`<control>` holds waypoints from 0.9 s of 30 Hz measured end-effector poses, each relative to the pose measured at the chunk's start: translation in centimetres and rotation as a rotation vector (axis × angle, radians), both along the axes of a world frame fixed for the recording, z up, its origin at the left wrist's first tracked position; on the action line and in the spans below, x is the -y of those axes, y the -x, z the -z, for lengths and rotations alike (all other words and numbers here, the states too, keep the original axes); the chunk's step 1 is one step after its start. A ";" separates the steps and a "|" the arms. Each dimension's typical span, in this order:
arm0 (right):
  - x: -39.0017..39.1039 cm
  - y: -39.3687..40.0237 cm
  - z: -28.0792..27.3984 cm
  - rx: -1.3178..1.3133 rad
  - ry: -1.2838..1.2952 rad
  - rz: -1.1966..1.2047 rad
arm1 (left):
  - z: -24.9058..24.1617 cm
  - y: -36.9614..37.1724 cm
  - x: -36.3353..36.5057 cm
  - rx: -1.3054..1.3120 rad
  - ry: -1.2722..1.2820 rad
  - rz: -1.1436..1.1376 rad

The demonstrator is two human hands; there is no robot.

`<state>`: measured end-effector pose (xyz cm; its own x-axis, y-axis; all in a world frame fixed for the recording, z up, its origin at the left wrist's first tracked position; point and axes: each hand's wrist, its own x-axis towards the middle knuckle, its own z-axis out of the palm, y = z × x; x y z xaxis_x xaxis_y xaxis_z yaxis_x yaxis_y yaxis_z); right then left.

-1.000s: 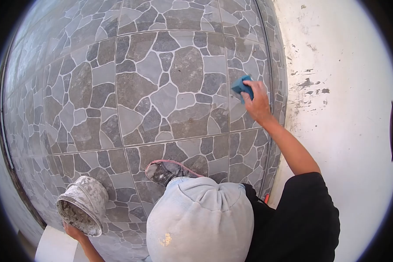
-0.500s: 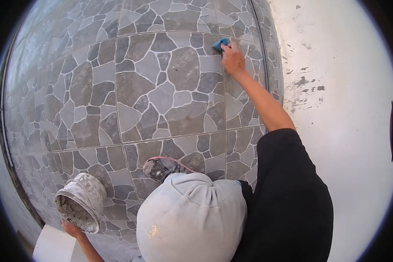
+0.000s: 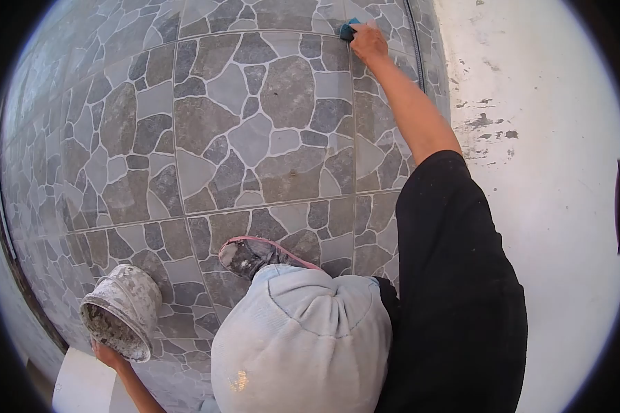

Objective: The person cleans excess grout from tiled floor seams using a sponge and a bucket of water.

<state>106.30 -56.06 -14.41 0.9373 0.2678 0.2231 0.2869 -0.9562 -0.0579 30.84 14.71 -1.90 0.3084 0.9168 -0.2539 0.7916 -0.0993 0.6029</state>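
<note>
My right hand [image 3: 370,43] is closed around a blue sponge-like piece [image 3: 349,29], pressed to the stone-patterned tiles [image 3: 289,89] near a joint at the top right. At the lower left, my left hand [image 3: 106,353] is at the lower rim of a white bucket [image 3: 127,296], its fingers partly hidden behind it. The bucket is smeared with grey material and lies tilted, its mouth toward the bottom left, with grey residue inside.
A dirty shoe with a pink edge [image 3: 244,256] rests on the tiles beside a light-coloured knee [image 3: 303,330]. A white, scuffed wall [image 3: 530,172] runs along the right. A dark strip [image 3: 416,48] borders the tiles there.
My right hand has moved farther up the tiles with the blue piece. The view has shifted slightly, and the bucket and my left hand appear a little higher and farther left.
</note>
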 end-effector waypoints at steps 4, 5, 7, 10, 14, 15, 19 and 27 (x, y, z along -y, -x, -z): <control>1.1 7.4 -0.5 -0.032 0.004 -0.098 | 0.7 2.0 -1.4 -0.416 -0.316 0.351; 2.0 10.6 -0.4 -0.087 -0.029 -0.116 | 0.5 1.6 -1.0 -0.350 -0.274 0.297; 2.1 10.6 -0.2 -0.077 -0.061 -0.123 | 0.3 1.3 -0.7 -0.281 -0.236 0.232; 1.1 6.3 -0.5 -0.033 -0.069 -0.081 | 0.3 0.6 -0.4 -0.162 -0.129 0.204; 1.4 7.7 -0.2 -0.018 -0.060 -0.036 | 0.0 0.5 -0.8 -0.212 -0.173 0.227; 1.2 8.8 -0.4 -0.072 -0.079 -0.059 | 0.3 1.4 -0.9 -0.396 -0.374 0.437; 1.8 8.3 -1.2 -0.218 -0.057 -0.063 | -0.2 -0.4 1.1 -0.121 -0.177 0.152; 1.0 9.7 -0.9 -0.056 -0.110 -0.086 | -0.2 0.6 0.3 -0.319 -0.347 0.405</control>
<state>96.55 -57.08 -13.53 0.9238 0.3241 0.2038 0.3606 -0.9154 -0.1786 30.21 14.38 -1.66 0.6067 0.7887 -0.0994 0.7862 -0.5770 0.2212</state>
